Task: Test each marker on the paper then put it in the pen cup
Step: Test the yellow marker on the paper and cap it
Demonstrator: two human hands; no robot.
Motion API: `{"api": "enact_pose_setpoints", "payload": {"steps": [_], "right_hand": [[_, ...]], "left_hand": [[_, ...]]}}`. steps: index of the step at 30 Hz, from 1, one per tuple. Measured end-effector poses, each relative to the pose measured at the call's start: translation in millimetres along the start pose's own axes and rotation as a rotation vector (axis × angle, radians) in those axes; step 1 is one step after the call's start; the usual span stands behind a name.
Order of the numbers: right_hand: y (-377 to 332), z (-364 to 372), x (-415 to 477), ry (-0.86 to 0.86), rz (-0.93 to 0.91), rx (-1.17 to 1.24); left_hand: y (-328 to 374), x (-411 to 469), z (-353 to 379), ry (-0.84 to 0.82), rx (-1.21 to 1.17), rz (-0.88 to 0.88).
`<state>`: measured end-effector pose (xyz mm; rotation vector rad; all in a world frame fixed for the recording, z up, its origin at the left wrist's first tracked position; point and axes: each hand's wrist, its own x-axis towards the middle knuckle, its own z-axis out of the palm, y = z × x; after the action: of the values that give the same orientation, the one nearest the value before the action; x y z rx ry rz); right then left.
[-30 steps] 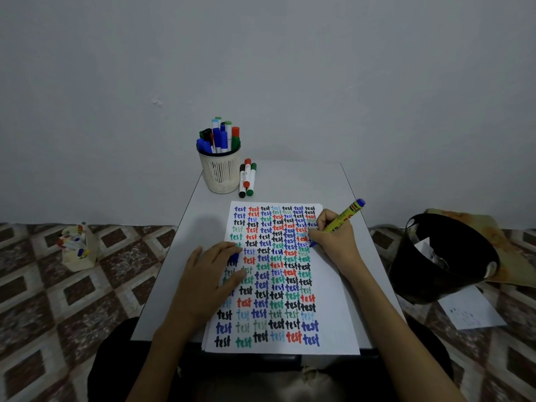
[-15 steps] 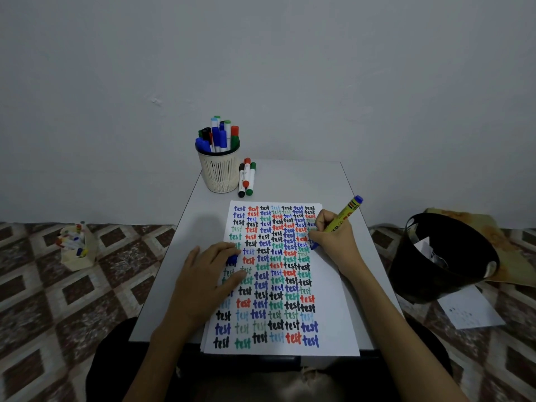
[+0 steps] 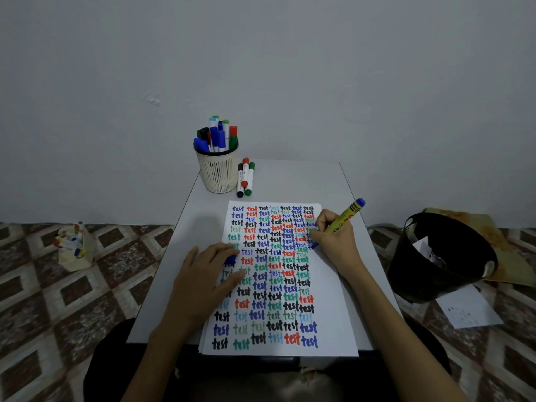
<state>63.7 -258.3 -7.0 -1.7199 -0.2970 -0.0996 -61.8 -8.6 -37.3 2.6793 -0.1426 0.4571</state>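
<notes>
A white paper (image 3: 327,288) covered in rows of coloured "test" words lies on the small grey table (image 3: 293,181). My right hand (image 3: 336,239) grips a yellow marker with a blue end (image 3: 349,213), its blue tip touching the paper's right side. My left hand (image 3: 203,282) rests flat on the paper's left edge, with a blue cap (image 3: 231,259) under its fingers. The white mesh pen cup (image 3: 218,172) stands at the table's back left, holding several markers. Three loose markers (image 3: 245,178) lie just right of the cup.
A black bin (image 3: 441,256) with paper scraps stands on the floor at the right, loose sheets (image 3: 467,309) beside it. A small box of markers (image 3: 74,248) sits on the patterned floor at the left. A grey wall rises behind the table.
The right hand has shifted slightly while the marker tip stays on the paper's right side. The left hand has stayed in place.
</notes>
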Motion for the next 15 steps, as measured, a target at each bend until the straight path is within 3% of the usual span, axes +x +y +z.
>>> {"api": "enact_pose_setpoints", "payload": {"steps": [6,15], "right_hand": [[-0.1,-0.8,-0.1,0.072,-0.005,0.017],[2.9,-1.3,1.6,0.049,-0.006,-0.030]], "left_hand": [[0.6,0.4,-0.7,-0.001,0.004,-0.002],[0.2,1.0,-0.4,0.012,-0.001,0.004]]}}
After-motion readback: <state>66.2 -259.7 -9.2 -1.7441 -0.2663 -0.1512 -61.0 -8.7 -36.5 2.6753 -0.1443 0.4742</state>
